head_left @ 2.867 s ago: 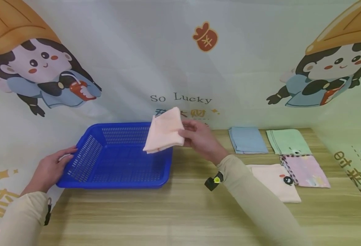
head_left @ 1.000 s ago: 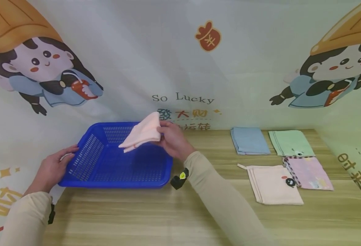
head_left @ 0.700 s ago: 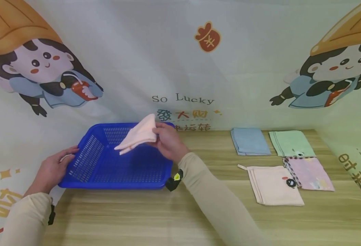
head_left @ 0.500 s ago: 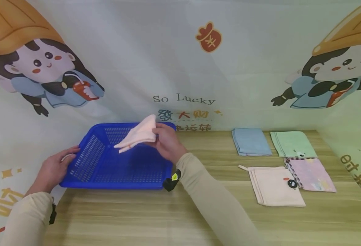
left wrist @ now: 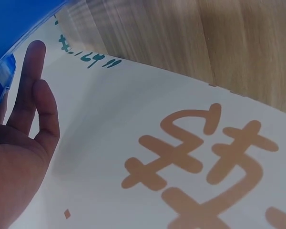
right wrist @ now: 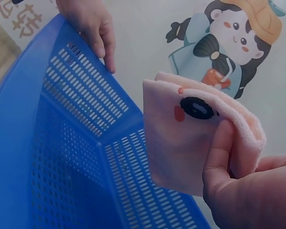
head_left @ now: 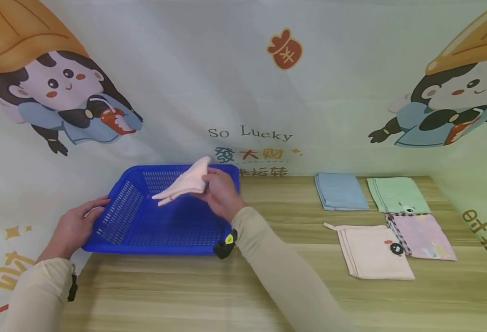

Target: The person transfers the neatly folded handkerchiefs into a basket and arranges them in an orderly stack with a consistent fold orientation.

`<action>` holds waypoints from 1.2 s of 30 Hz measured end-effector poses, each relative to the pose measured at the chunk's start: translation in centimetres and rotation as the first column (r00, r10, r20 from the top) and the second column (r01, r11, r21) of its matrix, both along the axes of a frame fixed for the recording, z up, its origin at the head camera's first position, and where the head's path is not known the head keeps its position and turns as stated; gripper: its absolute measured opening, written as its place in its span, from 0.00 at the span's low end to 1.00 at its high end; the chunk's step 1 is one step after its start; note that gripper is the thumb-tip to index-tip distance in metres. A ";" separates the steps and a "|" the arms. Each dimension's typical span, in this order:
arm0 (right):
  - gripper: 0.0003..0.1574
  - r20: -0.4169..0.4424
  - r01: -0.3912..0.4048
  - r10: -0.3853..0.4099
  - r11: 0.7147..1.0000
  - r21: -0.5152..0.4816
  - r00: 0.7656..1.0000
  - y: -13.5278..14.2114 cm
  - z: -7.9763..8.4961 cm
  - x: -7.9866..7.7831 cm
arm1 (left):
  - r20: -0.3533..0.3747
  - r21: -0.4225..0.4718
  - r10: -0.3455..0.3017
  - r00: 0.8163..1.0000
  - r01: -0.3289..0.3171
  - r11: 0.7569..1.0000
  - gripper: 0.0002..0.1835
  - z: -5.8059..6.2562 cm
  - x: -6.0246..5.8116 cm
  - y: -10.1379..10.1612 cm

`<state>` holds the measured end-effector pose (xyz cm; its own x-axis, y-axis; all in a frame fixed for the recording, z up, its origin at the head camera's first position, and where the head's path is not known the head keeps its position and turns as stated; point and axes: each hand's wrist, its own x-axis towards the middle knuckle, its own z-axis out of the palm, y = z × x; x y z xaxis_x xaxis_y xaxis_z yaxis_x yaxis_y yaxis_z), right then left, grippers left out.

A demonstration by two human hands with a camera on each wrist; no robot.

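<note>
My right hand (head_left: 222,191) pinches a folded pale pink hand towel (head_left: 187,180) above the inside of a blue plastic basket (head_left: 166,250). The towel tilts, with its free corner pointing left. The right wrist view shows its black and red embroidered face, with my thumb (right wrist: 219,152) on the near side. The other fingers are mostly behind the cloth. My left hand (head_left: 75,226) is at the basket's left rim, fingers fairly straight against it. In the left wrist view two extended digits show beside the basket's blue edge (left wrist: 19,28).
On the right of the wooden table (head_left: 164,295) lie folded towels: blue (head_left: 342,191), green (head_left: 397,193), lilac with a checked edge (head_left: 424,235) and pink with a hanging loop (head_left: 372,253). A printed backdrop (head_left: 177,83) rises behind the basket and along both sides.
My right hand has carried the pink towel left over the basket, and its tilt has steepened. Lately it has shifted only slightly. My left hand has stayed at the rim.
</note>
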<state>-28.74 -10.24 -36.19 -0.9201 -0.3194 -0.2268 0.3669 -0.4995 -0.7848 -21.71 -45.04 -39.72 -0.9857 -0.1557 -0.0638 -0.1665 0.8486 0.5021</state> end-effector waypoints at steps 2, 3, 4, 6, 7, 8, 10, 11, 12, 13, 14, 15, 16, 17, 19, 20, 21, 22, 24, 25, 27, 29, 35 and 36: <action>0.32 0.007 0.001 -0.001 1.000 -0.004 1.000 -0.2 -0.1 -0.1 | 0.004 0.001 -0.001 1.000 0.001 1.000 0.30 0.1 0.0 0.0; 0.32 0.009 0.000 0.000 1.000 -0.001 1.000 -0.3 -0.2 -0.1 | 0.009 0.008 0.002 1.000 -0.002 1.000 0.31 0.1 0.0 -0.1; 0.32 0.012 0.001 -0.001 1.000 0.005 1.000 -0.4 -0.3 -0.1 | 0.012 0.012 0.005 1.000 -0.005 1.000 0.31 0.0 0.0 -0.1; 0.32 0.016 0.001 -0.001 1.000 0.016 1.000 -0.6 -0.6 -0.2 | 0.019 0.028 0.011 1.000 -0.012 1.000 0.31 -0.1 0.0 -0.1; 0.32 0.014 0.001 -0.001 1.000 0.022 1.000 -0.7 -0.7 -0.2 | 0.015 0.032 0.013 1.000 -0.013 0.999 0.31 -0.1 0.0 -0.1; 0.32 0.014 0.002 -0.002 1.000 0.028 1.000 -0.8 -0.7 -0.3 | 0.011 0.039 0.013 1.000 -0.014 0.999 0.31 -0.2 0.0 -0.2; 0.31 0.015 0.012 -0.012 0.999 0.038 1.000 -1.0 -0.9 -0.4 | -0.003 0.041 0.007 1.000 -0.007 0.999 0.32 -0.3 -0.1 -0.3; 0.31 0.014 0.016 -0.016 0.999 0.044 1.000 -1.0 -1.0 -0.5 | -0.006 0.045 0.004 1.000 -0.003 0.999 0.32 -0.3 0.0 -0.3; 0.31 0.013 0.021 -0.022 0.999 0.050 1.000 -1.1 -1.1 -0.6 | -0.010 0.044 0.000 1.000 0.001 0.999 0.32 -0.4 0.0 -0.4; 0.31 0.013 0.028 -0.029 0.998 0.053 1.000 -1.2 -1.2 -0.7 | -0.010 0.046 -0.004 1.000 0.004 0.999 0.32 -0.4 0.0 -0.4; 0.30 0.015 0.036 -0.037 0.998 0.054 0.999 -1.2 -1.3 -0.7 | -0.009 0.045 -0.007 1.000 0.007 0.999 0.32 -0.5 0.0 -0.4; 0.29 0.015 0.042 -0.042 0.998 0.055 0.999 -1.3 -1.5 -0.8 | -0.008 0.043 -0.008 1.000 0.009 0.999 0.32 -0.6 0.0 -0.4; 0.28 0.016 0.046 -0.047 0.997 0.055 0.999 -1.3 -1.6 -0.9 | -0.008 0.043 -0.009 1.000 0.009 0.999 0.32 -0.6 0.1 -0.5; 0.28 0.017 0.050 -0.051 0.997 0.053 0.999 -1.4 -1.7 -1.0 | -0.009 0.041 -0.009 1.000 0.009 0.999 0.32 -0.6 0.1 -0.5; 0.26 0.018 0.053 -0.054 0.998 0.043 0.998 -1.5 -1.9 -1.1 | -0.020 0.031 -0.010 1.000 0.011 0.999 0.32 -0.7 0.0 -0.5; 0.25 0.019 0.053 -0.054 0.998 0.041 0.998 -1.5 -2.0 -1.2 | -0.026 0.024 -0.012 1.000 0.012 1.000 0.31 -0.7 0.0 -0.5; 0.24 0.022 0.051 -0.052 0.998 0.039 0.998 -1.5 -2.0 -1.2 | -0.037 0.018 -0.015 0.999 0.016 1.000 0.31 -0.7 -0.1 -0.5; 0.24 0.026 0.046 -0.047 0.998 0.038 0.999 -1.6 -2.1 -1.2 | -0.048 0.011 -0.018 0.999 0.019 1.000 0.31 -0.7 -0.1 -0.5; 0.24 0.039 0.036 -0.038 0.999 0.039 0.999 -1.7 -2.1 -1.2 | -0.063 -0.001 -0.023 0.998 0.023 1.000 0.30 -0.6 0.0 -0.5; 0.25 0.049 0.033 -0.035 0.999 0.043 0.998 -1.7 -2.1 -1.2 | -0.067 -0.004 -0.024 0.997 0.024 1.000 0.30 -0.6 0.0 -0.5; 0.26 0.069 0.019 -0.022 0.999 0.047 0.997 -1.9 -2.2 -1.3 | -0.081 -0.015 -0.026 0.996 0.025 1.000 0.29 -0.6 0.1 -0.4; 0.27 0.079 0.006 -0.010 0.998 0.057 0.997 -2.0 -2.2 -1.3 | -0.081 -0.016 -0.025 0.996 0.024 1.000 0.29 -0.5 0.0 -0.3; 0.27 0.073 -0.026 0.019 0.996 0.088 0.997 -2.5 -2.3 -1.4 | -0.062 0.007 -0.007 0.998 0.007 1.000 0.29 -0.4 0.1 -0.2; 0.27 0.072 -0.026 0.020 0.996 0.089 0.997 -2.6 -2.3 -1.5 | -0.056 0.012 -0.005 0.998 0.006 1.000 0.30 -0.4 0.2 -0.2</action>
